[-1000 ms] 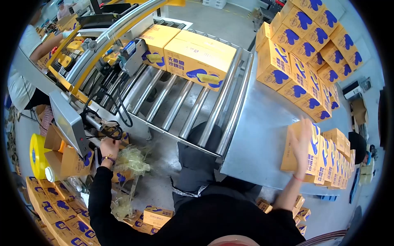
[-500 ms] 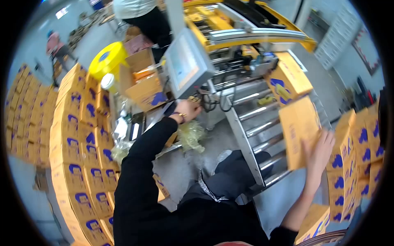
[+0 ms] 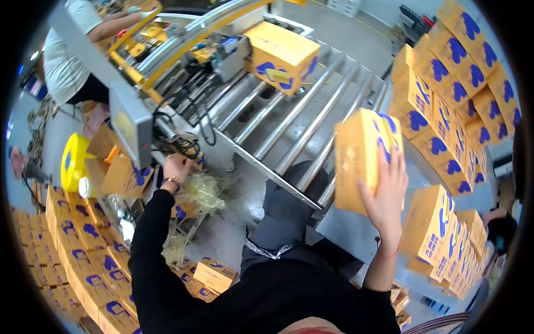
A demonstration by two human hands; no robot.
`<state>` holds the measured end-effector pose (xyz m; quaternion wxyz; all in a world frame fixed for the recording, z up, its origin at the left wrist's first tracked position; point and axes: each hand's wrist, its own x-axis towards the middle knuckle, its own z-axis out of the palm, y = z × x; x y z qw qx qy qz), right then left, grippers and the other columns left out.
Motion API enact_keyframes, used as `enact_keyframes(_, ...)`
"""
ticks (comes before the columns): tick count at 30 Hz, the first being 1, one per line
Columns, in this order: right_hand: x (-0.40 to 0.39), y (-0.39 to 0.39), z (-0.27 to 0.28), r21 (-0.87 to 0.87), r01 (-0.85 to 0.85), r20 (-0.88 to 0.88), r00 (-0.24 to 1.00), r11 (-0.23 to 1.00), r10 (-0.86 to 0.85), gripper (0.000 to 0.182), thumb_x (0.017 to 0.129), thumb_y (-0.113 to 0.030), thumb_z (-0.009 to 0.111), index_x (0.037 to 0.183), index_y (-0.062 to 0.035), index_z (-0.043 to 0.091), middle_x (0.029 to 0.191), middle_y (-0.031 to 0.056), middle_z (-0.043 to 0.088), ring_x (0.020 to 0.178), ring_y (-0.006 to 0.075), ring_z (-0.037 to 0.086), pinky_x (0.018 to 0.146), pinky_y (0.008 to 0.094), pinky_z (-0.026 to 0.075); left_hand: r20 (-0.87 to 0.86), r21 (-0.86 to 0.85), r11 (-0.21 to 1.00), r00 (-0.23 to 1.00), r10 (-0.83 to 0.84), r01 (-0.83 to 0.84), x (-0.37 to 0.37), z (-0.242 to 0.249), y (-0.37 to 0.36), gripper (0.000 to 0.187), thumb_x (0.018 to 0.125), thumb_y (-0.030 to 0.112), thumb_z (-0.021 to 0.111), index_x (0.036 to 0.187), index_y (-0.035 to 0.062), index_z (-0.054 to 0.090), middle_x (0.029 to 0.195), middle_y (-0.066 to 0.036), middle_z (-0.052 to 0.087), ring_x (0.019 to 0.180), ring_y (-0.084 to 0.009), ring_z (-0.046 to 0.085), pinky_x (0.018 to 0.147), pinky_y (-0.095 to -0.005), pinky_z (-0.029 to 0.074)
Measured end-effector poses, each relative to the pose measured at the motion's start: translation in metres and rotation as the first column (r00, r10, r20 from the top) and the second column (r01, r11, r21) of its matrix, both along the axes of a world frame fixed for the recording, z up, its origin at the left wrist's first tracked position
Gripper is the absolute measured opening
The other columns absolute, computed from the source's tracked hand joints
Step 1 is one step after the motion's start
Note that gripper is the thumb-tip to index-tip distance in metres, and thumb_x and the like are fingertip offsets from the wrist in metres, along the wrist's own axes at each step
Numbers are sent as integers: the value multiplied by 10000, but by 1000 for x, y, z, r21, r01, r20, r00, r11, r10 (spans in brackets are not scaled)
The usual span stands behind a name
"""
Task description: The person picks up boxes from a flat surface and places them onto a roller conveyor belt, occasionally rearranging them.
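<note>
A yellow cardboard carton [image 3: 356,161] with blue print stands tilted at the near right end of the roller conveyor [image 3: 289,131]. My right hand [image 3: 386,189] grips it, fingers spread over the printed side and thumb along the near face. Far to the left, my left hand [image 3: 177,168] is closed below the grey monitor [image 3: 130,125], beside black cables [image 3: 181,142]; what its fingers hold, if anything, I cannot tell. Crumpled clear plastic film [image 3: 203,192] hangs just right of that hand. Another carton [image 3: 283,53] sits farther up the rollers, by the machine.
Stacked cartons rise at the right [image 3: 434,106] and at the lower left [image 3: 83,256]. An open box [image 3: 119,172] and a yellow tape roll [image 3: 72,161] are left of the monitor. A person in a light top [image 3: 67,67] stands beyond the machine.
My view has swung to the right. The carton under my right hand has turned upright from lying flatter on the rollers. My left hand stays near the monitor.
</note>
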<state>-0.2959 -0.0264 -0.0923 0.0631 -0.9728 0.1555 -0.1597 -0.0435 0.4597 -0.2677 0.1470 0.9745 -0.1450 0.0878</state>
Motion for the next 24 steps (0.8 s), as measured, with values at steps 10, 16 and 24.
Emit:
enact_keyframes(10,-83,-64,-45,-230,557,-117,798,798,-591,755,910,-296,605,1542,-18,299,1576,297,264,1488,461,187,1188,625,121,-9,-29,1000,1000,-11,11,-4,2,0,254,835,284,693,715,63,726,749,-141,684,758,-357,642,736,-449,503)
enact_keyframes(16,33,20,3,34,-34,65,997,999,32,627,910,-153,646,1476,-27,408,1519,289,341,1441,453,289,1182,515,243,-47,-67,997,999,20,-23,1,-9,5,254,813,246,701,682,29,691,750,-165,663,774,-378,618,755,-467,487)
enact_keyframes(24,196,-14,24,60,-178,283,947,982,154,607,982,-373,581,1404,53,481,1454,338,416,1409,453,361,1158,491,296,-27,-78,996,999,33,-35,-8,11,-6,277,842,246,671,667,30,681,738,-164,657,775,-368,618,759,-463,481)
